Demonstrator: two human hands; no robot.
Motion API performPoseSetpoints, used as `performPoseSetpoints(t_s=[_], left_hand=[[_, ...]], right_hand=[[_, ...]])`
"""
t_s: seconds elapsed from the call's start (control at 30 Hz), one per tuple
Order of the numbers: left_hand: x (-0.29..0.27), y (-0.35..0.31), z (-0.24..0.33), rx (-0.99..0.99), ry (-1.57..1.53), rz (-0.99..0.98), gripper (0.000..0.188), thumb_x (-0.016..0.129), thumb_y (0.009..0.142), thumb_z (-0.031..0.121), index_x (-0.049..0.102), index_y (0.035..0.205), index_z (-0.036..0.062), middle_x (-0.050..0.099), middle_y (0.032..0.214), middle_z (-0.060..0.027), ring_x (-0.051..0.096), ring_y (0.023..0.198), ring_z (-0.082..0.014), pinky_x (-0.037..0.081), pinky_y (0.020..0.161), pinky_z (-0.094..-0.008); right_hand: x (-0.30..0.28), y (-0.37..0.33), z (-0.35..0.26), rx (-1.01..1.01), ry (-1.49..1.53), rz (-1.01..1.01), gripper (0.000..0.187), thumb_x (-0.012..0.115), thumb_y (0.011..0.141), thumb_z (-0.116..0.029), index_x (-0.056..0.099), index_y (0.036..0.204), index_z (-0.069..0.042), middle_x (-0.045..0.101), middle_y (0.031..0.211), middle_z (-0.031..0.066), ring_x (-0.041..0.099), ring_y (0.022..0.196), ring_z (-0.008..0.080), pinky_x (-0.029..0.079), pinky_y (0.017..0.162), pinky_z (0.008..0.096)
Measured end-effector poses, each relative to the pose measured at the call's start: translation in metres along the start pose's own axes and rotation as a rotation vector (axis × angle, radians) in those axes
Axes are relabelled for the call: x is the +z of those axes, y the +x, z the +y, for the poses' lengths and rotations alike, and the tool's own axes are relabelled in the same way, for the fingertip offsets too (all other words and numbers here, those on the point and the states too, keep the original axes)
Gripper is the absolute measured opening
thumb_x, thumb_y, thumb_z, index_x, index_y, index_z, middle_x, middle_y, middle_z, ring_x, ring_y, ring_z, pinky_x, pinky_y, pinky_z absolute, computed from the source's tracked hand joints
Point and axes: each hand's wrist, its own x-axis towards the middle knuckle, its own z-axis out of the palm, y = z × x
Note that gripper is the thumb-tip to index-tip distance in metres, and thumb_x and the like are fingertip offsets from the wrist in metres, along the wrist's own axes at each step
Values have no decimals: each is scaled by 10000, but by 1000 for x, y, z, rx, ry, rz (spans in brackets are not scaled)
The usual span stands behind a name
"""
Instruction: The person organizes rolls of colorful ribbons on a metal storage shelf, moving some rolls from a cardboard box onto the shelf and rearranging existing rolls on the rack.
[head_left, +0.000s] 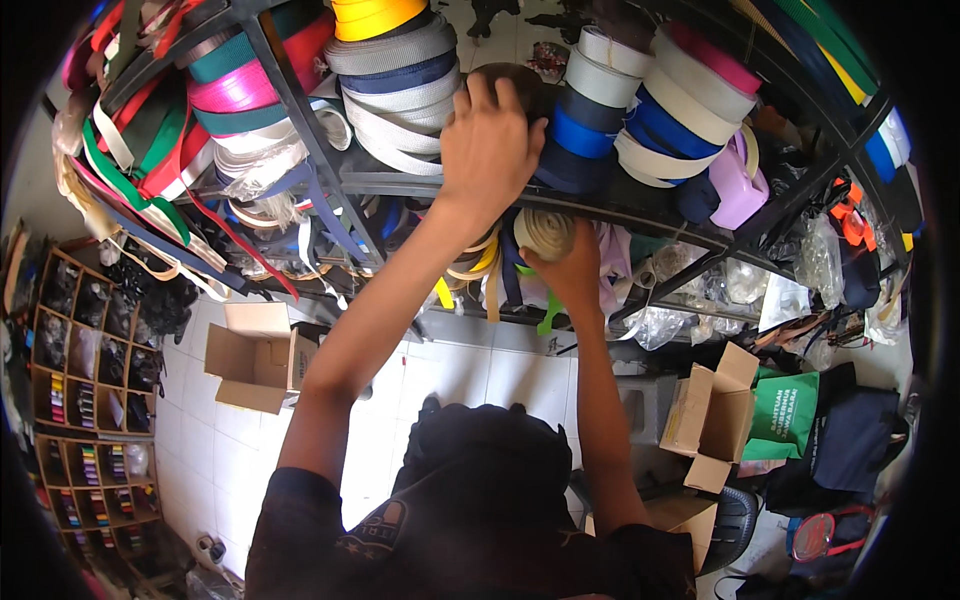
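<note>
My left hand [490, 140] reaches up to the shelf. Its bent fingers lie over a dark brown roll of webbing [522, 84], with the thumb at the right side; the hand hides much of the roll. Lower down, beneath the shelf edge, my right hand [568, 268] is closed around a cream roll of webbing [546, 234], whose coiled flat face shows. Left of my left hand rises a stack of grey, navy and white webbing rolls [395, 85]. To its right stand white, dark and blue rolls [588, 115].
The black metal shelf [400, 183] spans the view, with hanging straps [180, 165] at left. Open cardboard boxes [262, 362] [712, 418] stand on both sides below. A compartment rack of thread spools [90, 400] stands at far left. Plastic bags [745, 282] crowd the lower right shelf.
</note>
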Motion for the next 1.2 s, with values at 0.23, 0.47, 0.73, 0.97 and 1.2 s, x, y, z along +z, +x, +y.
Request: performPoseSetpoints(t_s=[0.23, 0.47, 0.73, 0.97, 1.2], left_hand=[[-26, -77, -10, -332, -572, -513, 577, 726, 888, 410, 534, 1144, -70, 667, 946, -244, 708, 768, -374, 554, 716, -383], [-57, -91, -19, -581, -948, -599, 608, 777, 871, 314, 505, 1252, -73, 669, 1050, -203, 713, 855, -243, 562, 752, -342], [-69, -61, -20, -306, -1096, -64, 782, 897, 710, 203, 491, 1321, -70, 643, 1169, -208, 673, 1053, -295, 553, 886, -378], [-72, 12, -41, -49, -864, 76, 706, 848, 738, 132, 515, 1331, -58, 617, 1216, -210, 640, 1114, -305, 538, 920, -393], [-73, 51, -55, 45, -867, -16, 578, 763, 800, 52, 502, 1297, -83, 624, 1190, -247, 630, 1085, -345, 483, 961, -358]], right_hand=[[-41, -23, -67, 37, 287, 41, 819, 865, 615, -118, 481, 1330, -8, 563, 1266, 189, 584, 1177, 320, 470, 1010, 404], [-67, -22, -104, -37, 352, 7, 849, 885, 613, -118, 488, 1357, -12, 565, 1282, 176, 609, 1142, 308, 490, 988, 389], [-57, 34, -166, -274, 159, 314, 904, 920, 581, -133, 509, 1381, -43, 501, 1311, 215, 600, 1148, 361, 510, 899, 436], [-82, 125, -198, -572, -127, 99, 744, 860, 618, -160, 570, 1294, -47, 616, 1192, 228, 628, 1105, 373, 498, 937, 452], [-100, 161, -218, -483, -10, -143, 756, 858, 629, -230, 565, 1293, -20, 656, 1179, 224, 632, 1100, 366, 475, 959, 420]])
